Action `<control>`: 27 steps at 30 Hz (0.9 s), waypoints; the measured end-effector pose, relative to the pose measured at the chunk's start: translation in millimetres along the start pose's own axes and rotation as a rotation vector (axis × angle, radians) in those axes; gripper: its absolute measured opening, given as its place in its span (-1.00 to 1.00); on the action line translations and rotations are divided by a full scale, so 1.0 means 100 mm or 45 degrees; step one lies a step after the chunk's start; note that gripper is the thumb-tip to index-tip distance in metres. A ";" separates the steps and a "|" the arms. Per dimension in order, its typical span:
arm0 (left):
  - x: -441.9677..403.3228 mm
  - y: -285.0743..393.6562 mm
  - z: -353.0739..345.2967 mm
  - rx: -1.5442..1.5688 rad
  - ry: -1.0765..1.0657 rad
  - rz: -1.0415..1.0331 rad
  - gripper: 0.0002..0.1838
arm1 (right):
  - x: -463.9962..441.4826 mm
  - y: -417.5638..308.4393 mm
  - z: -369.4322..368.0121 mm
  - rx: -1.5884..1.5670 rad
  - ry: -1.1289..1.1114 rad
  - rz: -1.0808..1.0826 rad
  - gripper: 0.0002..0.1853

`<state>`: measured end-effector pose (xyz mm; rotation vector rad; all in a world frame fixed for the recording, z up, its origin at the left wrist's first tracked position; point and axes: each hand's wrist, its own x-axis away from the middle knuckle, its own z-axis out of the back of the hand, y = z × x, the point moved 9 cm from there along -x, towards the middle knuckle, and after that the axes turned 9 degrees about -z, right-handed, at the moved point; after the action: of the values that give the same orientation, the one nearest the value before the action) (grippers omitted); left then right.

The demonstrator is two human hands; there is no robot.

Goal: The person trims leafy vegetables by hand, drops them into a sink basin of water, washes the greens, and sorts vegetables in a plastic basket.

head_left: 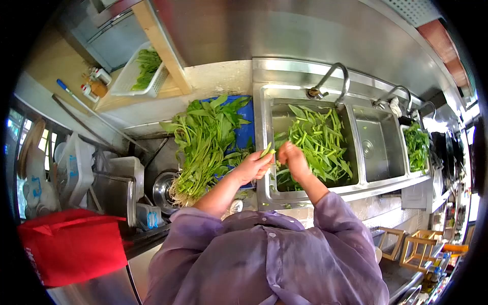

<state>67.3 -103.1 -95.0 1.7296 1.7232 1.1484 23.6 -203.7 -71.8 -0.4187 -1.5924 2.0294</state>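
My left hand (253, 168) is closed around a short piece of leafy green stem (267, 149), over the left rim of the sink. Close beside it, my right hand (295, 158) is curled, and whatever its fingers may hold is hidden. Under and beyond the right hand, cut leafy greens (320, 140) fill much of the left sink basin (353, 152). To the left of my hands lies a big heap of uncut long-stemmed greens (203, 142), roots toward me, partly on a blue tray (245, 117).
A curved faucet (345, 81) rises behind the left basin. The right basin (378, 147) adjoins it, with a container of greens (417, 147) farther right. At upper left stands a white basket (127, 76) with greens. A metal bowl (163, 190) and a red bag (73, 246) are at left.
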 end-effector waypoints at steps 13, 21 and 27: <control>0.65 -0.46 1.26 -0.546 1.072 0.103 -0.32 | 0.05 0.77 1.24 0.736 0.403 -0.194 -0.67; 0.52 -0.04 1.14 -1.882 1.113 -0.101 -0.73 | -0.11 0.59 0.60 0.736 0.134 -0.078 -0.77; 0.73 -0.23 1.26 -1.783 0.869 0.378 -0.54 | -0.08 0.51 0.45 1.187 0.077 0.038 -0.76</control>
<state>144.5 0.1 -166.0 0.6800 0.4243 2.3990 -4.6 -253.5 -109.9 -0.1355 -0.4718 2.4651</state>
